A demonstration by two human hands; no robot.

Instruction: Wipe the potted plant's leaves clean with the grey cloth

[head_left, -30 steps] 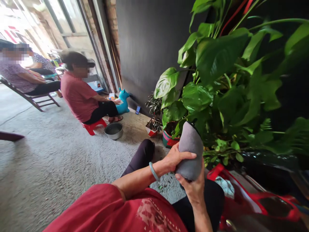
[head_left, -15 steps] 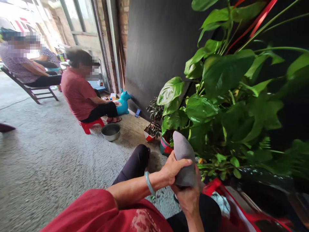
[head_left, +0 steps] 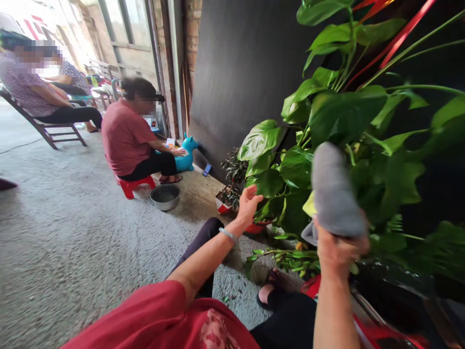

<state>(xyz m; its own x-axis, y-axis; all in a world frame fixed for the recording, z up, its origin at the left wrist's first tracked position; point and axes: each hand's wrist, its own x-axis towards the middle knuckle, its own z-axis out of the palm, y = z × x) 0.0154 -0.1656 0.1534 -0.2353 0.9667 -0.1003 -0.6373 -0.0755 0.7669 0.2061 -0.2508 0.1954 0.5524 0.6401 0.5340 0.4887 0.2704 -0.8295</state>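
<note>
My right hand (head_left: 337,252) is closed round a soft grey cloth (head_left: 336,189) and holds it upright in front of the large green leaves. The cloth looks folded or bunched into a long rounded shape, and a loose end hangs by the wrist side. It is slightly blurred. My left hand (head_left: 249,208), with a pale bangle (head_left: 228,235) on its wrist, is held out, fingers apart and slightly curled, with nothing in it. It is near the lower leaves of the potted plant (head_left: 271,182); whether it touches a leaf I cannot tell.
A red pot (head_left: 258,227) and a small potted plant (head_left: 228,198) stand beyond my left hand. Further left are a metal basin (head_left: 165,198), a person (head_left: 127,138) on a red stool (head_left: 133,186), and a blue animal toy (head_left: 186,157). Red items lie at lower right.
My left hand has let go of the grey cloth and moved left. My right hand has carried the cloth up and to the right, toward the leaves.
</note>
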